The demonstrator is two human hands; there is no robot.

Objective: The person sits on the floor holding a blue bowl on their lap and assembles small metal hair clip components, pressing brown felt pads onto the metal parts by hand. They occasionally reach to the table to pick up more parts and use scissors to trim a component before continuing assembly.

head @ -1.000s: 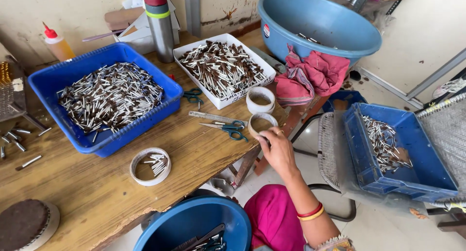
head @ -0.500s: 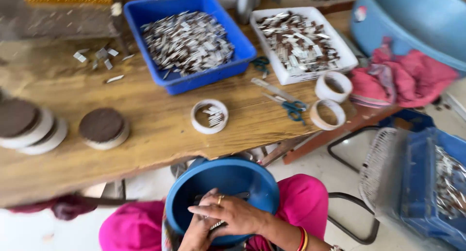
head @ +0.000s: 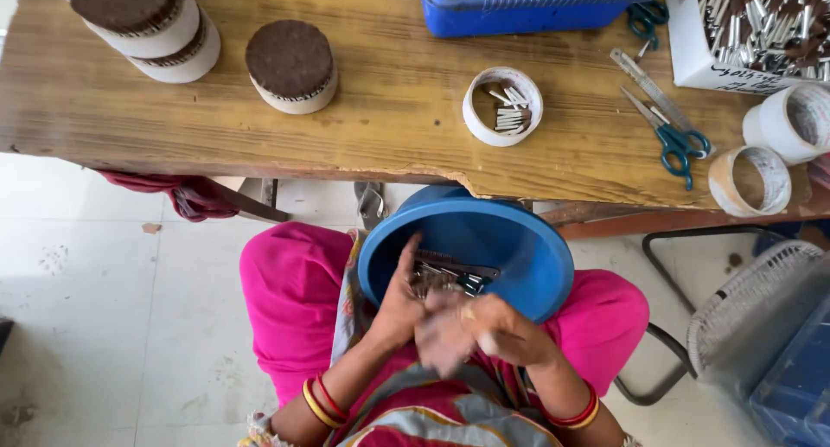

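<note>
Both of my hands are now down in my lap, at the round blue plastic bowl (head: 519,239) that sits on my pink-clothed knees. A moment ago my right hand (head: 510,333) was out at the table edge by the tape rolls, so it has come back to work with my left hand (head: 399,304). My left hand stands on its edge at the bowl's rim, fingers mostly straight. My right hand is blurry from moving, so I cannot tell how far its fingers are curled or if they grip anything. Between them lies a heap of small thin metal pieces (head: 437,277) in the bowl, and I think I am gathering some. Part of the heap is hidden behind my hands. Past the bowl is the long wooden table (head: 259,136). On it sit a small white ring cup of metal pieces (head: 502,106), blue-handled scissors (head: 674,136), two tape rolls (head: 749,181) and brown-topped round blocks (head: 291,65). Farther off, the blue plastic crate (head: 536,6) and white tray (head: 692,58) are cut off at the top.
</note>
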